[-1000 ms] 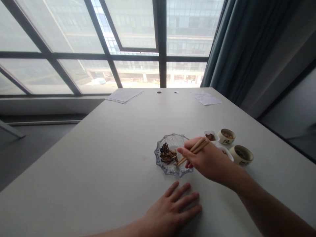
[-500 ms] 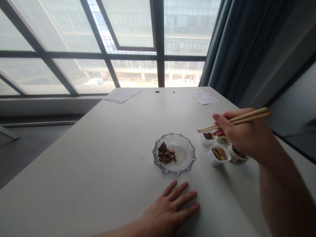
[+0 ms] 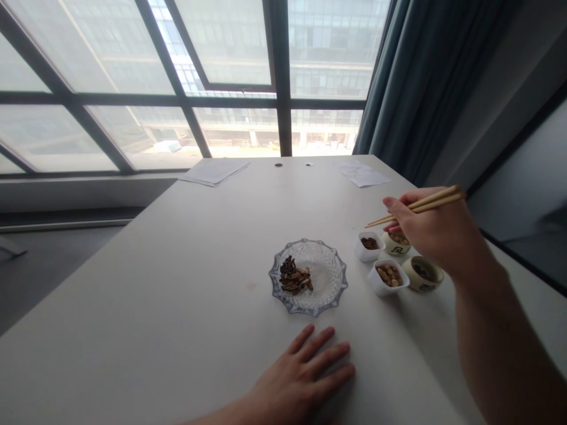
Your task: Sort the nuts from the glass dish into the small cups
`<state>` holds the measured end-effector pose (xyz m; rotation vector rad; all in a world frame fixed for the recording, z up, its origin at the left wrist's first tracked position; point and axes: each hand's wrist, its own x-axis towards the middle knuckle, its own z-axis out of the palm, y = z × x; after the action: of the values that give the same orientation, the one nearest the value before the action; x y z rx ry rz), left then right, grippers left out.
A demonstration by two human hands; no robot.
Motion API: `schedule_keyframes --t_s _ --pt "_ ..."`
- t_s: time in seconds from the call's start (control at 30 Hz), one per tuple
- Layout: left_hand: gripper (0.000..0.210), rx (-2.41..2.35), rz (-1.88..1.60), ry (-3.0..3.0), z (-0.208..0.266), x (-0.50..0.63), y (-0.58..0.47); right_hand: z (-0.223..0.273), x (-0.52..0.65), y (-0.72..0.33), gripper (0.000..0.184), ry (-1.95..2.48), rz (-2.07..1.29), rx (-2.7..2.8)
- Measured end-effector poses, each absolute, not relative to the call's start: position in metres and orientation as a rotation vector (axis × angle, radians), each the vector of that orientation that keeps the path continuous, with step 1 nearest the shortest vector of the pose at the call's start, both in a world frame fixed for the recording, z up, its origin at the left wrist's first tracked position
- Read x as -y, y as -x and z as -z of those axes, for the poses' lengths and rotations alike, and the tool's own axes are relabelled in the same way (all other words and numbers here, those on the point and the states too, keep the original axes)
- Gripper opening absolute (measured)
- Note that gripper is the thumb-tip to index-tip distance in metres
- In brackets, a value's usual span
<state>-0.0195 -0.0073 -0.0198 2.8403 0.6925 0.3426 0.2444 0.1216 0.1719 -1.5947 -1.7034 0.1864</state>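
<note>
My right hand (image 3: 432, 227) is closed around a pair of wooden chopsticks (image 3: 436, 199), held above the small cups at the right. The tips sit close together just behind a white cup (image 3: 368, 255) of dark brown pieces; I cannot make out anything between them. Beside that cup is a cream cup (image 3: 394, 249) with a dark mark, holding pale pieces. Nearer me stand a white cup (image 3: 385, 289) of tan pieces and another cream cup (image 3: 436, 280) with shadowed contents. My left hand (image 3: 310, 375) rests flat, fingers spread, in front of a scalloped glass plate (image 3: 330, 283) bearing dark, elongated pieces (image 3: 296, 280).
Everything stands on a white table (image 3: 177, 283). Paper sheets lie at its far left (image 3: 215, 172) and far right (image 3: 363, 174). Beyond are a large window and a blue-grey curtain (image 3: 394, 94).
My right hand and the chopsticks have shifted slightly away from me, uncovering more of the cream cups. The small dark bit seen at the tips before no longer shows there. My left hand stays put.
</note>
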Motion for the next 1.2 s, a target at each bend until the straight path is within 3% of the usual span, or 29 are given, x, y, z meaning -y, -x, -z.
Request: schedule_keyframes --t_s 0.33,0.6,0.93,1.2 --pt "0.068 -0.691 -0.246 -2.861 0.019 0.007 0.019 -0.166 -0.102 -0.205 0.038 1.367 -0.844 1.968" --pt "0.067 -0.684 -0.303 -2.852 0.025 0.008 0.020 -0.144 -0.101 -0.177 0.041 1.341 -1.090 2.003" --pt "0.067 -0.682 -0.326 -2.908 0.029 0.007 0.020 -0.135 -0.102 -0.174 0.042 1.312 -0.912 2.117" --pt "0.069 -0.693 -0.320 -2.875 0.023 0.008 0.020 -0.160 -0.102 -0.205 0.039 1.423 -0.779 1.992"
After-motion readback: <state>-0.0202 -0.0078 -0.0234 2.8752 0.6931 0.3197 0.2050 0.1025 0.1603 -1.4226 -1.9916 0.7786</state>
